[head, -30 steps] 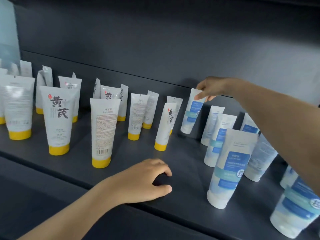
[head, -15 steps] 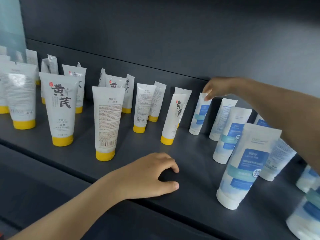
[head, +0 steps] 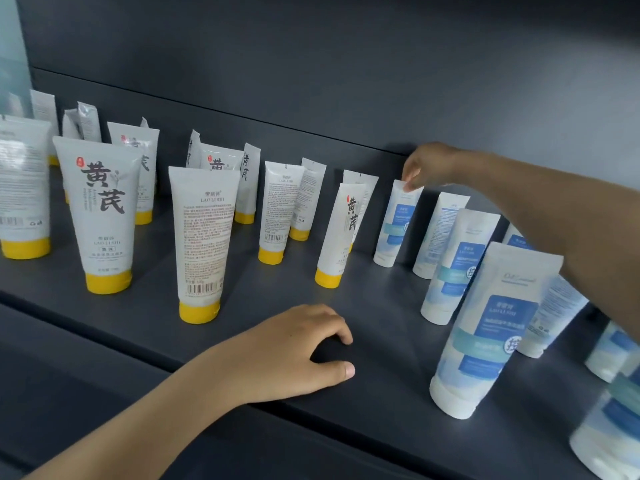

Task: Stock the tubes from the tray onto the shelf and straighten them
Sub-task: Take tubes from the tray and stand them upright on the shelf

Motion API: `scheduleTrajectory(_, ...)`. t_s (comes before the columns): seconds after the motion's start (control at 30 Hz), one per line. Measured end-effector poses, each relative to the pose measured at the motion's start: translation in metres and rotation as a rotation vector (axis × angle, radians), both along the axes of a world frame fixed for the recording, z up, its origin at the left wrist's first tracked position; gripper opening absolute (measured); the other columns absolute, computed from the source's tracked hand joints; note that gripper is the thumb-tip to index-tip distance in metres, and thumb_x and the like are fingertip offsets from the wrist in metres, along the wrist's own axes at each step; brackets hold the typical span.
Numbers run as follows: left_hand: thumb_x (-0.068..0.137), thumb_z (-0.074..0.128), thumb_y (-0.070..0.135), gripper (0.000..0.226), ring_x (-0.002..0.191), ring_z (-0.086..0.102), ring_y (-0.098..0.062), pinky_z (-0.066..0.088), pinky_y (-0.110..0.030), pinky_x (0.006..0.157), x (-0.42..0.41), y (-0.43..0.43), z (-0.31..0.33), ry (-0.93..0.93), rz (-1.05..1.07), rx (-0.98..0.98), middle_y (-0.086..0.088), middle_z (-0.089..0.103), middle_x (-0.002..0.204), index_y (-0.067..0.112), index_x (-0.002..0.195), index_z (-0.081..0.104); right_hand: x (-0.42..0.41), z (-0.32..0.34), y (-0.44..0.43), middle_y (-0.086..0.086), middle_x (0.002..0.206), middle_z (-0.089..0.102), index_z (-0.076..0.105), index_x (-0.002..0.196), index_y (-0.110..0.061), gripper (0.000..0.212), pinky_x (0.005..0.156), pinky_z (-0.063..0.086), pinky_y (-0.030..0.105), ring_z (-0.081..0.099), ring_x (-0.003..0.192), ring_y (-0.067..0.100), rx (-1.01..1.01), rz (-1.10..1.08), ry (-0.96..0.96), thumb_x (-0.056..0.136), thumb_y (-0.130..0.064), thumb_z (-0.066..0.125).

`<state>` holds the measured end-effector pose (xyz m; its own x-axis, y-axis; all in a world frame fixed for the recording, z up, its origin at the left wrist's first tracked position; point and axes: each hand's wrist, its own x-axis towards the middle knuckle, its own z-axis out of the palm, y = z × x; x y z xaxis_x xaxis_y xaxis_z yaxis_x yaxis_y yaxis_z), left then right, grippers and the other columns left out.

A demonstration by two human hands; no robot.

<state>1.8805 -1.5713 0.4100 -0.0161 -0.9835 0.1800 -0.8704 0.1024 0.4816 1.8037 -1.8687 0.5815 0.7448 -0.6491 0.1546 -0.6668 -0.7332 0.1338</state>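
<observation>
Several white tubes stand cap-down on a dark grey shelf. Yellow-capped tubes fill the left and middle; blue-labelled tubes with white caps stand on the right. My right hand reaches to the back row and pinches the top edge of a slightly tilted blue-labelled tube. My left hand rests on the shelf's front edge, fingers loosely curled, holding nothing. No tray is in view.
The shelf's dark back wall rises right behind the rear row. My right forearm passes over the blue-labelled tubes. A bare stretch of shelf lies between my left hand and the nearest blue-labelled tube.
My right hand has stood the back-row blue-labelled tube more upright, still holding its top. My left hand stays on the shelf edge. The view shifted slightly.
</observation>
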Motion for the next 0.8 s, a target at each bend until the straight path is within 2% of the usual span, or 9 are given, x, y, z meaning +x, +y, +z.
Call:
scheduleTrajectory(0.2,0.089,0.05,0.05,0.033,0.12,0.029,0.014,0.025,-0.009,0.093,0.001,-0.001,0.0,-0.008,-0.013,0.001,0.032,0.035,0.131,0.041,0.12,0.047,-0.007,0.014,0.016,0.004,0.11,0.067,0.068,0.105,-0.012,0.023,0.091,0.046,0.031,0.06,0.103,0.023,0.01,-0.008,-0.095,0.085,-0.025,0.067)
scheduleTrajectory(0.3,0.089,0.05,0.049,0.032,0.118,0.03,0.016,0.027,-0.003,0.087,0.001,-0.001,0.001,-0.021,-0.016,-0.002,0.033,0.036,0.13,0.041,0.119,0.048,-0.014,0.033,0.035,0.003,0.109,0.067,0.068,0.105,-0.015,0.028,0.094,0.048,0.036,0.063,0.098,0.024,0.044,-0.035,-0.047,0.086,-0.035,0.063)
scheduleTrajectory(0.4,0.09,0.05,0.048,0.028,0.114,0.032,0.016,0.027,0.001,0.083,0.001,-0.001,0.002,-0.019,-0.008,-0.009,0.033,0.039,0.127,0.04,0.117,0.05,-0.021,0.055,0.061,0.002,0.106,0.065,0.068,0.105,-0.013,0.03,0.088,0.047,0.03,0.063,0.09,0.021,0.075,-0.071,-0.002,0.09,-0.037,0.058)
scheduleTrajectory(0.57,0.091,0.051,0.044,0.027,0.114,0.04,0.011,0.03,-0.005,0.086,0.002,-0.002,0.004,-0.003,0.003,-0.006,0.027,0.045,0.124,0.034,0.116,0.054,-0.036,0.078,0.104,0.009,0.108,0.065,0.067,0.104,-0.008,0.035,0.084,0.047,0.031,0.06,0.087,0.028,-0.037,-0.075,-0.043,0.092,-0.037,0.052)
scheduleTrajectory(0.7,0.092,0.051,0.039,0.027,0.112,0.044,0.002,0.031,-0.012,0.091,0.0,-0.001,0.005,-0.071,0.009,0.001,0.018,0.048,0.122,0.027,0.116,0.055,-0.044,0.082,0.147,0.01,0.115,0.063,0.067,0.106,-0.008,0.039,0.095,0.047,0.04,0.059,0.105,0.032,-0.11,-0.081,-0.09,0.09,-0.042,0.054)
scheduleTrajectory(0.8,0.092,0.051,0.035,0.025,0.109,0.049,-0.004,0.035,-0.016,0.089,-0.002,0.003,0.011,-0.115,0.053,-0.001,0.013,0.051,0.118,0.023,0.114,0.057,-0.049,0.08,0.177,0.01,0.116,0.062,0.067,0.104,-0.006,0.042,0.097,0.047,0.042,0.058,0.107,0.032,-0.129,-0.086,-0.123,0.089,-0.042,0.053)
